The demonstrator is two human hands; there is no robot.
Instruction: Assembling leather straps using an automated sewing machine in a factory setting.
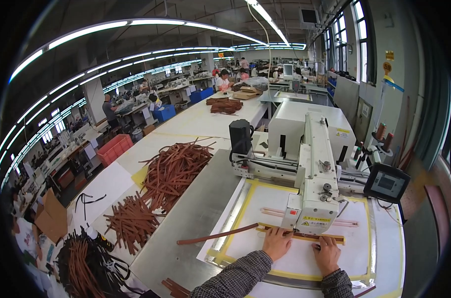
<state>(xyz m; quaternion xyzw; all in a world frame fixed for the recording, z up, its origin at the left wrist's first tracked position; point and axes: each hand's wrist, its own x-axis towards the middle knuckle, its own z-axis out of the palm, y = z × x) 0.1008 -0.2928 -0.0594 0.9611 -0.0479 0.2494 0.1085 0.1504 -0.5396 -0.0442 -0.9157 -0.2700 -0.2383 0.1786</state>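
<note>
A long brown strap (218, 234) runs from the metal table onto a white template sheet (295, 260) edged with yellow tape. It continues into a yellow-edged slot under the sewing machine head (312, 203). My left hand (277, 243) is closed, its fingertips pressing the strap just left of the head. Just right of the head, my right hand (327, 254) is also closed, fingers bent onto the strap in the slot. The needle area is hidden behind the head. Pale pink slots (272, 212) show farther back on the template.
A big heap of brown straps (178, 171) and a smaller pile (132, 221) lie to the left. Black and brown straps (81, 263) hang at lower left. A control screen (386, 183) and thread spools (381, 131) stand at right. Other people work in the background.
</note>
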